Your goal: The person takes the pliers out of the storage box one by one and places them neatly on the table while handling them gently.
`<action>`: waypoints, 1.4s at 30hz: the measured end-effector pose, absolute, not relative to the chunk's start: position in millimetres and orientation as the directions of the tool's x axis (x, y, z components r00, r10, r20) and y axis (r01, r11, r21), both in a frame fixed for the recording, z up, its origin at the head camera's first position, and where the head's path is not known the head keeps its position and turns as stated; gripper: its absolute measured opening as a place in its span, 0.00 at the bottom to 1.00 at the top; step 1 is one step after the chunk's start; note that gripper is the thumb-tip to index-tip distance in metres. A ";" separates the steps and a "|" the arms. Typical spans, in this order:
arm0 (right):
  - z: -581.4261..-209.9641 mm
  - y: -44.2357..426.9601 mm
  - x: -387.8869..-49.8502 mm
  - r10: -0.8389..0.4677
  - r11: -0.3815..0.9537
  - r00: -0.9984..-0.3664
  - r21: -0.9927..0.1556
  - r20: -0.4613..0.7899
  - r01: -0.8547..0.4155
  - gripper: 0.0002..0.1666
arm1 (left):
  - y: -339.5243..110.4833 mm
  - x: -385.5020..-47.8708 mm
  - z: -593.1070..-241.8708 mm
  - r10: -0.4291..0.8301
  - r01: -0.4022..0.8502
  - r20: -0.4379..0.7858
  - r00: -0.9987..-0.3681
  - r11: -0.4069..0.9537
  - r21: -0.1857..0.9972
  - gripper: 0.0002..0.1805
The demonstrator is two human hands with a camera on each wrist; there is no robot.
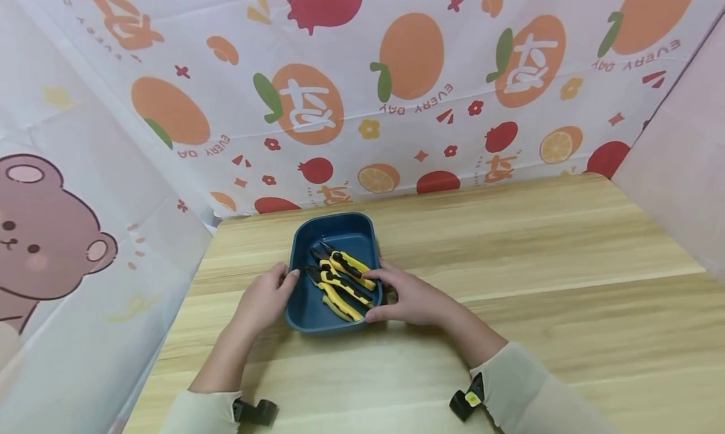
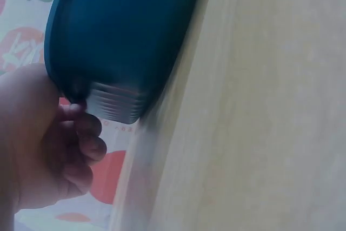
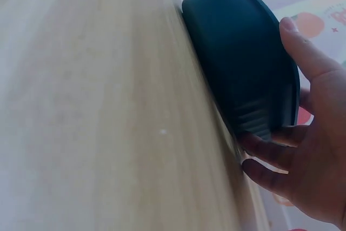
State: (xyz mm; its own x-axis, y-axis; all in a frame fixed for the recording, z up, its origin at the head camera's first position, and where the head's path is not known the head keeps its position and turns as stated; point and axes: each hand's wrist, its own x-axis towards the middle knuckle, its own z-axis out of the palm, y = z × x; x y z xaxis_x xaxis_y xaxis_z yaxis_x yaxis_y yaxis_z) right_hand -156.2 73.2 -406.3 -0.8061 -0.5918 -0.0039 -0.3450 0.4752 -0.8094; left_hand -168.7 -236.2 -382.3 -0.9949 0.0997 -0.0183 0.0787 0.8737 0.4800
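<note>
A dark blue rectangular plastic bin (image 1: 308, 317) sits on the wooden table, with yellow-and-black pliers (image 1: 340, 294) lying slantwise inside it, partly overlapping. My left hand (image 1: 263, 300) holds the bin's left side, thumb at the rim; in the left wrist view its fingers curl by the ribbed end of the bin (image 2: 124, 36). On the opposite side my right hand (image 1: 416, 295) grips the bin, thumb at the near right corner. The right wrist view shows its fingers spread along the outer wall, low by the ribbed part. Some plier handle ends are hidden near the right wall.
The light wooden table (image 1: 538, 264) extends to the right of the bin. Behind it hangs a white curtain (image 1: 351, 38) printed with fruit, and a bear-print cloth (image 1: 48, 233) hangs at the left. Each wrist wears a small black camera (image 1: 467, 399).
</note>
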 end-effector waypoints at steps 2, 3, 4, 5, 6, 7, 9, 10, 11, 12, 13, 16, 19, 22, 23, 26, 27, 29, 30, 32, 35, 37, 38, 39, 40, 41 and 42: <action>-405.4 70.6 -156.0 -0.595 0.472 -0.804 -0.812 -0.005 -0.345 0.44 | -238.3 -168.7 -380.1 0.106 0.080 -0.029 -0.994 0.883 0.463 0.19; -404.7 69.8 -156.0 -0.596 0.470 -0.803 -0.813 -0.004 -0.345 0.44 | -238.5 -168.7 -378.6 0.111 0.084 -0.034 -0.993 0.888 0.451 0.20; -404.2 69.3 -155.7 -0.594 0.475 -0.805 -0.810 -0.006 -0.344 0.43 | -238.4 -168.6 -377.4 0.114 0.085 -0.039 -0.993 0.894 0.441 0.20; -403.6 69.1 -155.3 -0.588 0.488 -0.809 -0.802 -0.011 -0.344 0.43 | -238.0 -168.5 -376.4 0.115 0.085 -0.043 -0.992 0.898 0.431 0.20; -403.1 69.1 -155.0 -0.581 0.501 -0.814 -0.794 -0.013 -0.345 0.43 | -237.3 -168.2 -375.7 0.115 0.085 -0.045 -0.992 0.903 0.421 0.19; -402.8 69.1 -154.8 -0.570 0.517 -0.821 -0.783 -0.013 -0.347 0.42 | -236.5 -168.0 -375.1 0.113 0.083 -0.048 -0.992 0.905 0.417 0.19; -402.5 68.6 -155.0 -0.536 0.558 -0.844 -0.746 0.010 -0.363 0.40 | -234.4 -167.1 -375.0 0.107 0.078 -0.048 -0.993 0.908 0.412 0.18; -402.2 67.9 -155.4 -0.511 0.581 -0.859 -0.724 0.031 -0.372 0.39 | -233.5 -166.7 -375.4 0.102 0.073 -0.048 -0.994 0.908 0.413 0.17; -401.6 66.6 -156.2 -0.484 0.597 -0.873 -0.708 0.059 -0.378 0.38 | -232.6 -166.4 -375.8 0.099 0.071 -0.046 -0.994 0.908 0.413 0.17; -400.7 65.0 -157.4 -0.459 0.605 -0.883 -0.694 0.097 -0.391 0.37 | -231.6 -166.3 -376.1 0.098 0.069 -0.046 -0.994 0.906 0.417 0.17; -399.1 62.9 -158.5 -0.436 0.616 -0.890 -0.678 0.130 -0.401 0.36 | -231.0 -166.4 -376.3 0.099 0.070 -0.046 -0.994 0.904 0.422 0.16; -392.9 53.6 -163.6 -0.417 0.617 -0.881 -0.643 0.223 -0.454 0.31 | -230.4 -167.2 -376.6 0.100 0.067 -0.053 -0.994 0.897 0.438 0.17; -387.8 41.8 -168.6 -0.457 0.615 -0.847 -0.591 0.272 -0.522 0.27 | -231.0 -168.2 -376.0 0.099 0.053 -0.075 -0.992 0.884 0.464 0.19; -385.4 29.2 -172.6 -0.507 0.626 -0.812 -0.525 0.288 -0.577 0.25 | -230.9 -168.7 -376.4 0.087 0.037 -0.083 -0.993 0.876 0.480 0.19; -384.7 25.5 -173.7 -0.520 0.633 -0.805 -0.502 0.287 -0.589 0.24 | -230.5 -168.7 -376.8 0.082 0.031 -0.085 -0.993 0.873 0.486 0.19; -383.3 14.4 -176.1 -0.551 0.660 -0.790 -0.437 0.271 -0.611 0.24 | -229.6 -168.3 -378.5 0.073 0.022 -0.083 -0.994 0.869 0.494 0.19; -382.9 10.9 -176.6 -0.557 0.670 -0.789 -0.421 0.259 -0.612 0.25 | -229.2 -168.0 -379.1 0.069 0.018 -0.085 -0.994 0.868 0.496 0.19; -382.7 3.8 -177.8 -0.562 0.697 -0.794 -0.384 0.230 -0.605 0.26 | -229.0 -167.7 -379.9 0.064 0.008 -0.094 -0.993 0.864 0.503 0.19; -382.7 0.2 -178.5 -0.561 0.713 -0.800 -0.368 0.211 -0.597 0.27 | -229.2 -167.9 -380.2 0.063 0.006 -0.096 -0.993 0.864 0.503 0.20; -383.4 -4.9 -177.6 -0.548 0.750 -0.819 -0.335 0.166 -0.570 0.29 | -227.9 -166.6 -381.5 0.062 0.002 -0.101 -0.993 0.862 0.507 0.20; -383.8 -11.1 -177.3 -0.522 0.803 -0.845 -0.264 0.119 -0.534 0.32 | -228.3 -165.6 -381.5 0.063 0.010 -0.087 -0.994 0.862 0.507 0.20; -383.5 -13.6 -177.0 -0.511 0.823 -0.854 -0.230 0.099 -0.519 0.33 | -229.3 -165.1 -380.8 0.062 0.016 -0.076 -0.995 0.864 0.503 0.20; -383.7 -14.2 -176.8 -0.508 0.828 -0.856 -0.220 0.095 -0.516 0.33 | -229.9 -164.8 -380.6 0.061 0.016 -0.074 -0.995 0.866 0.501 0.20; -384.2 -14.4 -176.6 -0.507 0.830 -0.857 -0.214 0.091 -0.514 0.33 | -230.4 -164.6 -380.5 0.062 0.014 -0.079 -0.995 0.866 0.499 0.20; -385.0 -14.5 -176.3 -0.507 0.832 -0.857 -0.211 0.089 -0.514 0.33 | -230.8 -164.5 -380.7 0.061 0.012 -0.083 -0.995 0.867 0.498 0.20; -385.8 -14.4 -176.2 -0.507 0.832 -0.857 -0.209 0.087 -0.514 0.31 | -230.8 -164.5 -381.0 0.062 0.010 -0.089 -0.994 0.868 0.497 0.21; -386.8 -14.2 -175.9 -0.509 0.832 -0.857 -0.206 0.086 -0.515 0.30 | -230.6 -164.6 -381.5 0.062 0.005 -0.096 -0.993 0.866 0.499 0.21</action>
